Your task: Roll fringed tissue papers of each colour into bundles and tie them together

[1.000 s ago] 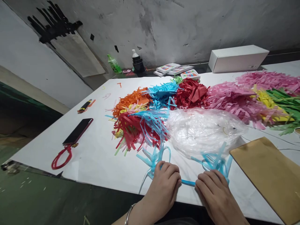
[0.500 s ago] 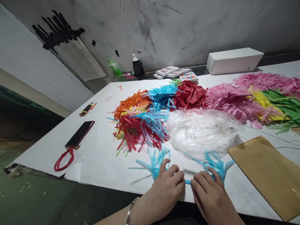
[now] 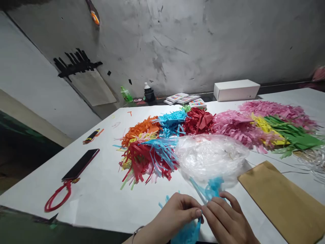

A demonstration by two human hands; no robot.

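Observation:
Close to the table's near edge, my left hand (image 3: 177,211) pinches a blue paper tassel (image 3: 185,234) between thumb and fingers, one fringed end hanging below it. My right hand (image 3: 225,217) meets it fingertip to fingertip, its fingers closed on the same tassel's middle. More blue fringe spreads beyond the right knuckles; the exact grip is partly hidden by the fingers. Just past my hands lie a red tassel (image 3: 138,161) with light blue strips on top and a crumpled clear plastic bag (image 3: 212,157).
Orange (image 3: 141,130), red (image 3: 199,122) and pink tassels (image 3: 235,127) line the table behind the bag. A brown cardboard piece (image 3: 281,200) lies at right, near wire (image 3: 308,159). On the left are a phone (image 3: 80,165) and a utility knife (image 3: 91,136). A white box (image 3: 237,90) stands by the wall.
My hands have drawn together and turned the blue tassel, so one fringed end now hangs down toward me. The camera view has tilted upward, showing more wall.

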